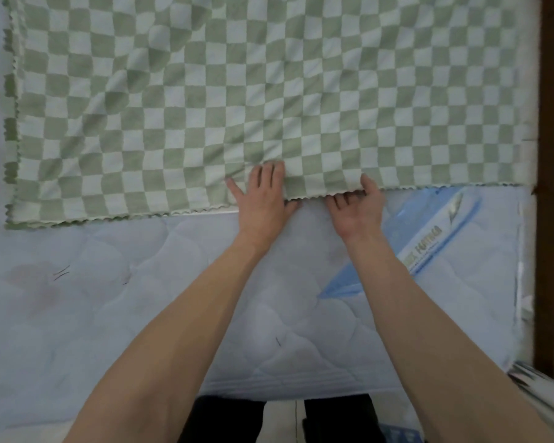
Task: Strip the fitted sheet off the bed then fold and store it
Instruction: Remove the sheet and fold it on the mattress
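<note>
The green and white checked sheet (237,91) lies spread flat over the far part of the bare quilted mattress (141,298), its scalloped near edge running across the middle of the view. My left hand (263,195) lies palm down on the sheet at that edge, fingers straight. Just to its right, my right hand (359,206) is turned palm up, its fingers slipped under the edge and its thumb on top of the cloth, pinching the edge.
A dark wooden bed frame rail (549,155) runs down the right side. A blue label band (429,241) crosses the mattress near my right forearm. My dark trouser legs (227,420) stand at the mattress's near edge.
</note>
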Available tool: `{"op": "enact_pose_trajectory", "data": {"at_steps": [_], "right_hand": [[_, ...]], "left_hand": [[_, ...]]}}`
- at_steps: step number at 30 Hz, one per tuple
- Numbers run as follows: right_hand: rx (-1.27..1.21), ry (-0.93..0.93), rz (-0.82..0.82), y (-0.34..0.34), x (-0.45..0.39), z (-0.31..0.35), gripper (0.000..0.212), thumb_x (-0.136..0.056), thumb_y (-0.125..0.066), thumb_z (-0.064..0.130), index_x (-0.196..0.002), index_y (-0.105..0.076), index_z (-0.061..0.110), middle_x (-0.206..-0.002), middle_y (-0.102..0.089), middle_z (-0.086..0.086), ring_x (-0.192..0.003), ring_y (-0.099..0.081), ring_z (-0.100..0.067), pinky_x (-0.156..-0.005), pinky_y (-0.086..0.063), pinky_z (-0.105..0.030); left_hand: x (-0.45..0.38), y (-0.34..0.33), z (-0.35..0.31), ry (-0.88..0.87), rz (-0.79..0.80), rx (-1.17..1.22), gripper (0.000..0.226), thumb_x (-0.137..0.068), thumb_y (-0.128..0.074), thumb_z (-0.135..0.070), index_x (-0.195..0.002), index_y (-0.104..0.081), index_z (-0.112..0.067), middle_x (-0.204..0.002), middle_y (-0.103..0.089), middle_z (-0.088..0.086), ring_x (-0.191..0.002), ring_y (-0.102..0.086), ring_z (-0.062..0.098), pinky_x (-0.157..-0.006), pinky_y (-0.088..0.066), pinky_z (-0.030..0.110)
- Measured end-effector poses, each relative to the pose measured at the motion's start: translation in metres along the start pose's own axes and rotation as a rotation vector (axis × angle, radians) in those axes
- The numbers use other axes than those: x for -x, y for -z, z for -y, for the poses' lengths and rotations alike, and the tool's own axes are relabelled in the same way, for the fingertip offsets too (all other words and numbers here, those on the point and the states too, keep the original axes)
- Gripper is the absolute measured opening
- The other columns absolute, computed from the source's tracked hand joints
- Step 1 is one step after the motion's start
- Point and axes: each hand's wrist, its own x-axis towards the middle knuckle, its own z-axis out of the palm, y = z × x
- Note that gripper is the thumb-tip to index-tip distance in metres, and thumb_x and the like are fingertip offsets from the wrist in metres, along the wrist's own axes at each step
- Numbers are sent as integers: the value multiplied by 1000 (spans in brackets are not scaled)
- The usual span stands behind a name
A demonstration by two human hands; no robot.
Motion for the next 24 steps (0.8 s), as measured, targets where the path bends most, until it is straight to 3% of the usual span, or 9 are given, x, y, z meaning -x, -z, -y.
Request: {"op": "enact_pose_trajectory", "data": {"at_steps": [4, 7, 9, 11, 13, 16, 18, 21, 24], "right_hand": [[154, 152, -42, 3, -7, 33, 25, -92, -60, 22, -114, -67, 15, -102, -66, -5, -93, -68, -23, -80, -60, -35], [353, 181, -87, 1, -17, 55, 24, -96, -55, 24, -117, -67, 27, -114, -67, 1, -98, -68, -21, -82, -58, -36], [529, 190, -119, -2, -23, 64, 24, -99, -50, 22, -108, -67, 37, -117, -65, 3, -94, -64, -19, -80, -56, -35], [679, 185, -166, -5, -28, 69, 27, -98, -47, 19, -107, -67, 35, -102, -63, 2, -79, -57, -18, -71, -54, -32], [702, 88, -233, -4, -32, 71, 20, -98, -47, 19, -109, -64, 22, -88, -56, -3, -70, -55, -20, -66, -55, -32], [677, -8, -266, 2, -33, 72, 15, -97, -44, 13, -96, -59, 13, -87, -56, -9, -67, -59, -24, -67, -59, -34], [635, 34, -267, 6, -35, 71, 22, -94, -40, 6, -100, -60, 12, -87, -56, -11, -68, -58, -25, -60, -57, -31], [530, 109, -299, 10, -37, 68, 29, -89, -38, -1, -98, -63, 13, -90, -56, -13, -65, -51, -23, -51, -50, -26], [442, 182, -336, 16, -40, 69, 29, -91, -48, 2, -110, -64, 16, -106, -69, -8, -86, -67, -28, -75, -61, -39]], "left_hand": [[-19, 18, -7, -34, 5, -97, 46, -88, -64, -37, -130, -55, -22, -126, -54, 5, -116, -51, 33, -109, -26, 71], [-39, 30, 4, -54, 43, -11, 35, -96, -56, -40, -128, -65, -29, -127, -55, 5, -119, -50, 33, -110, -31, 57], [-55, 41, 12, -31, 129, 70, 39, -99, -47, -52, -122, -70, -30, -126, -56, 4, -122, -50, 32, -112, -28, 60], [-71, 52, 18, 15, 273, 139, 54, -94, -41, -69, -113, -75, -31, -124, -58, 2, -120, -52, 28, -113, -20, 69], [-84, 59, 22, 54, 361, 190, 66, -85, -41, -83, -93, -76, -28, -106, -62, -1, -100, -55, 20, -111, -20, 71], [-89, 62, 22, 76, 380, 261, 77, -81, -38, -88, -63, -54, -15, -74, -57, 7, -70, -54, 16, -107, -27, 70], [-85, 61, 19, 47, 338, 235, 75, -85, -38, -84, -70, -61, -15, -89, -65, 11, -77, -57, 19, -106, -31, 66], [-73, 57, 13, -146, 162, 147, 55, -92, -44, -73, -105, -75, -28, -109, -67, -1, -105, -60, 23, -105, -35, 55], [-62, 46, 4, -376, 20, 112, 42, -96, -54, -57, -118, -67, -24, -108, -70, -1, -103, -62, 26, -99, -40, 45]]}}
